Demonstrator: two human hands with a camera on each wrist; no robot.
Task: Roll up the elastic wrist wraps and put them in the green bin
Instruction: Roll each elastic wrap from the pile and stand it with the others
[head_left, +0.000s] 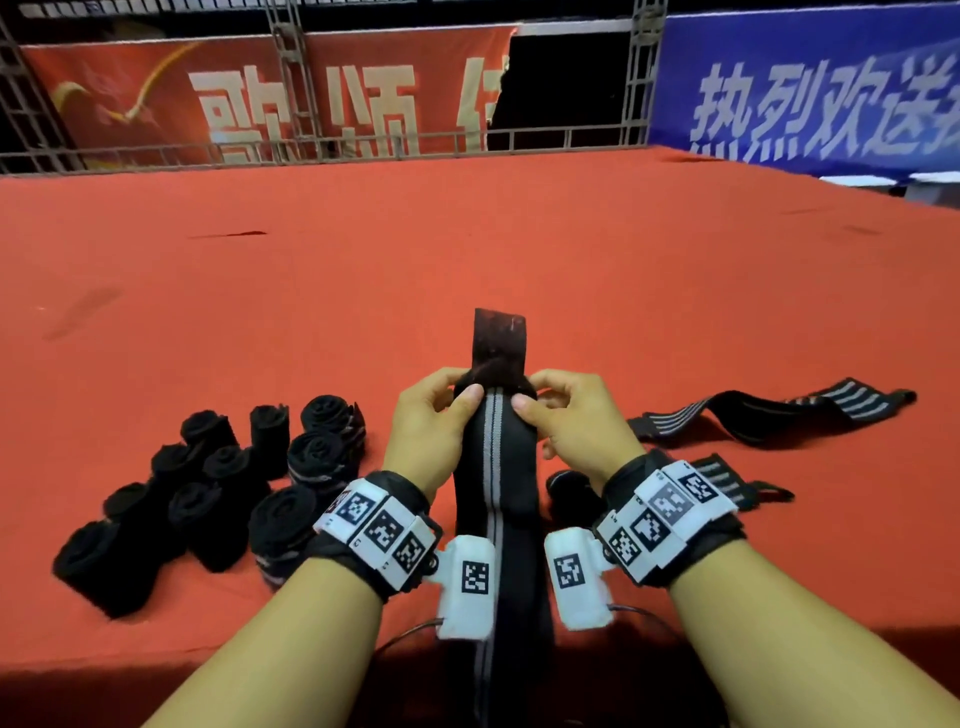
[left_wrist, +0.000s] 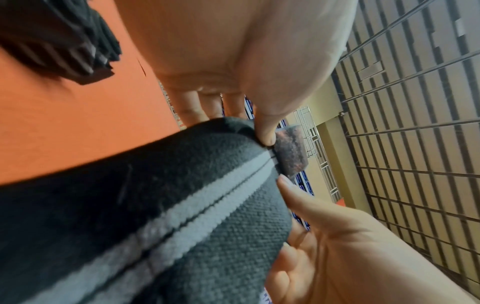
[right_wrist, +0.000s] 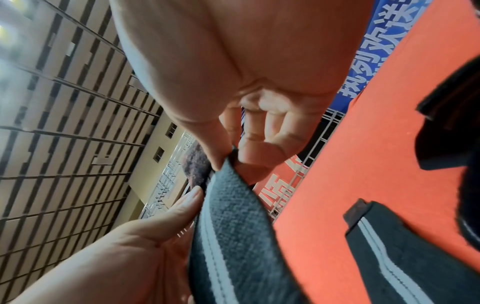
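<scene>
Roughly ten rolled wraps (head_left: 208, 499) are gathered on the red surface (head_left: 571, 249) left of the held wrist wrap (head_left: 493, 467); two unrolled wraps (head_left: 769, 415) lie to its right, and no green bin is seen. The held wrap is raised upright above the surface, its Velcro tab (head_left: 500, 340) uppermost. Its top edge is pinched between thumb and fingers by the left hand (head_left: 431, 415) and right hand (head_left: 576, 421), so rolling seems barely begun.

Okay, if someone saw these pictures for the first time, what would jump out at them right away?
First, the two hands, left hand and right hand, pinching a black wrist wrap with grey centre stripes, its velcro tab sticking up. Next, the cluster of rolled black wraps on the red table to the left, and the unrolled striped wraps lying to the right.
</scene>
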